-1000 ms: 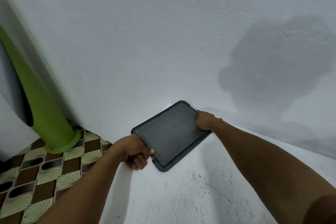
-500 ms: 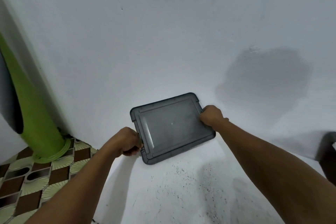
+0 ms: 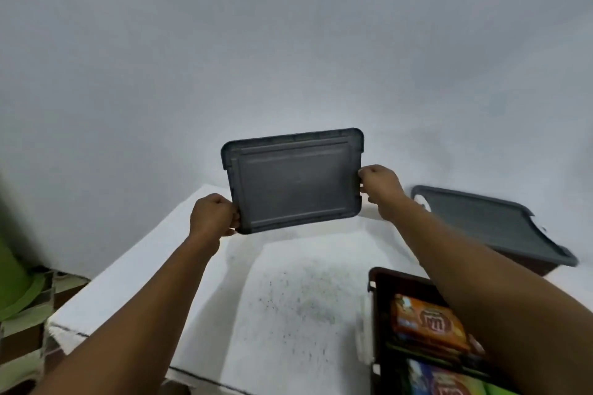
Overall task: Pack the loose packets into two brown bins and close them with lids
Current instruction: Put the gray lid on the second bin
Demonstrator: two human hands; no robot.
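Note:
I hold a dark grey lid [image 3: 293,179] up in the air above the white table [image 3: 288,292], nearly level. My left hand [image 3: 213,215] grips its left lower corner and my right hand [image 3: 380,186] grips its right edge. At the lower right stands an open brown bin [image 3: 373,305] with an orange packet [image 3: 426,324] and a blue and green packet [image 3: 442,382] inside, partly hidden by my right forearm. Behind it at the right sits a second brown bin [image 3: 526,261] with a grey lid [image 3: 487,224] on top.
A white wall fills the upper view right behind the table. A green pipe [image 3: 12,279] and patterned floor tiles [image 3: 22,340] show at the left, past the table's left edge. The tabletop has dark speckles in the middle.
Both hands lifted the lid off the table and carried it up and to the right, turning it level. The view swung right, bringing the two bins into sight.

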